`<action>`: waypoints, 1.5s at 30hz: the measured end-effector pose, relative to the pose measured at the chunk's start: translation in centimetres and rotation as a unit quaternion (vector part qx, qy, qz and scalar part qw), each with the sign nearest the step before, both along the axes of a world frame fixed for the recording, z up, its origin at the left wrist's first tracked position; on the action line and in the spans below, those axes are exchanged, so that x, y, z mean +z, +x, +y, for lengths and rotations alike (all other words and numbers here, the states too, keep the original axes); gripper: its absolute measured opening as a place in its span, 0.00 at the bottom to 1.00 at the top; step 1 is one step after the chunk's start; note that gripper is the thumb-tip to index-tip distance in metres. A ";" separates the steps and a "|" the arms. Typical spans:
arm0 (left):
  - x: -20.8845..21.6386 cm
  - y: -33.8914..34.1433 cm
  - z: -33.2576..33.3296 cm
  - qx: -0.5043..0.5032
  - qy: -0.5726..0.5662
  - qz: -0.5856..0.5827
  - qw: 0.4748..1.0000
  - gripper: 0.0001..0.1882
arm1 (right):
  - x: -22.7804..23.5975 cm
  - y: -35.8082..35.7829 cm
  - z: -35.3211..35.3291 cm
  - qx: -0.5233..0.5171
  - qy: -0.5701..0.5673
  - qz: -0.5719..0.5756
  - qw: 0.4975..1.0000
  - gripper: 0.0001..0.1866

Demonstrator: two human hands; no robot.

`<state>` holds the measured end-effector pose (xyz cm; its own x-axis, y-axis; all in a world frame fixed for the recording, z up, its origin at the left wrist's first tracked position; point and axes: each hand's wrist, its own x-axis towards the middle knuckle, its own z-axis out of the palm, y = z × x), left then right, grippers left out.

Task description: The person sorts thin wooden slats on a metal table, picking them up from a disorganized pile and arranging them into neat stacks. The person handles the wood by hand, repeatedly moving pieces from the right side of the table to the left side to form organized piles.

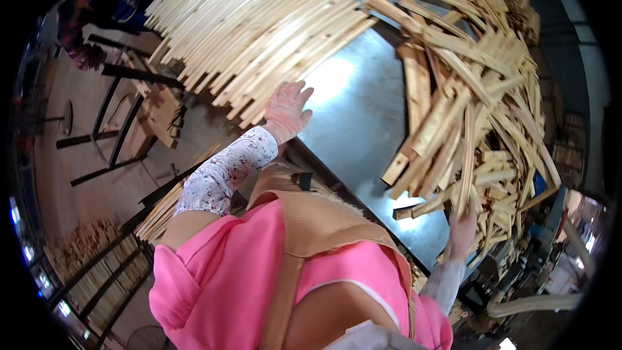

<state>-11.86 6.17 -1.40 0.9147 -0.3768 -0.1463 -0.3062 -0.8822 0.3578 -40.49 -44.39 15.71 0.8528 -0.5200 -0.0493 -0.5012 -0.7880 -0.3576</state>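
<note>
My left hand, in a pale glove with a flowered sleeve above it, has its fingers spread over the near edge of the metal table. Just beyond it lies a wide layer of pale wooden strips, side by side, their ends uneven. On the right, my gloved right hand is closed around the near end of a wooden strip. That strip slants across a jumbled heap of wooden strips. The fingers of this hand are partly hidden by the wood.
Another person in a checked sleeve stands at the far left. Below that person are a dark metal frame and a stack of boards. More wood bundles stand on a rack at lower left. A pale hose runs at lower right.
</note>
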 end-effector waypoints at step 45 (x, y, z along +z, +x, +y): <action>-13.1 1.0 22.1 0.410 -0.430 0.155 0.789 0.21 | -22.1 33.3 34.5 0.155 0.292 0.193 0.924 0.46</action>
<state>-10.83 28.24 -14.50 0.8732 0.2405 -0.4239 0.4615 -0.1281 0.8779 -7.22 -9.93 -6.43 0.8159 -0.0418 -0.5767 -0.4633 -0.6441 -0.6087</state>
